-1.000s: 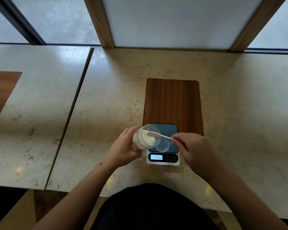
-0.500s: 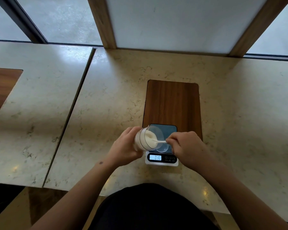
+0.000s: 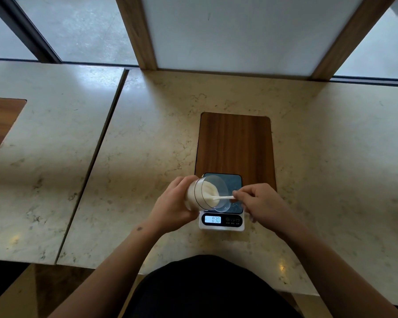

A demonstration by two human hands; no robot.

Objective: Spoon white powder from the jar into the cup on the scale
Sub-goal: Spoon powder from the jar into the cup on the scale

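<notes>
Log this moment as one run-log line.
left hand: holds tilted jar | right hand: spoon in powder | cup: on scale

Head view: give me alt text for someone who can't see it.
The left hand tilts a clear jar of white powder over a scale while the right hand digs a white spoon into it. The scale sits on a marble counter.

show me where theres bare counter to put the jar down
Free: marble counter left of the wood inlay, and marble right of it. Crowded: the scale, where both hands hold the jar and spoon.
</notes>
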